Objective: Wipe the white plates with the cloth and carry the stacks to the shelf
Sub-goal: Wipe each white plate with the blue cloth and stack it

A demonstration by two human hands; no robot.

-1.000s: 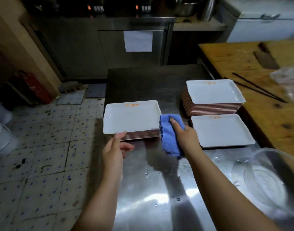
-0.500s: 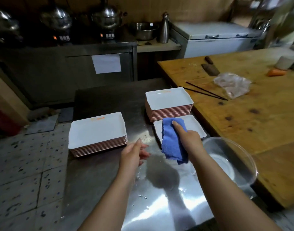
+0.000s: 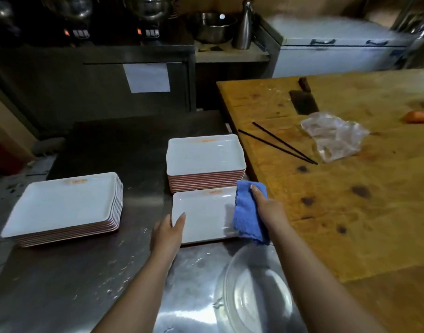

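A single white rectangular plate point(image 3: 203, 212) lies on the steel counter in front of me. My left hand point(image 3: 169, 233) touches its left edge with straight fingers. My right hand point(image 3: 268, 207) grips a blue cloth point(image 3: 248, 212) that hangs over the plate's right edge. Just behind this plate stands a stack of white plates point(image 3: 205, 157). A second, wider stack of white plates point(image 3: 64, 205) sits at the left of the counter.
A clear glass bowl point(image 3: 254, 301) sits on the wet steel counter point(image 3: 86, 272) near my right arm. The wooden table point(image 3: 350, 200) at the right holds black chopsticks point(image 3: 278, 143), a cleaver point(image 3: 303, 100), a plastic bag point(image 3: 333, 135) and a carrot point(image 3: 418, 116).
My left hand has come forward from mid-air onto the single plate's left edge. My right hand has carried the cloth to the plate's right side. My view has shifted right.
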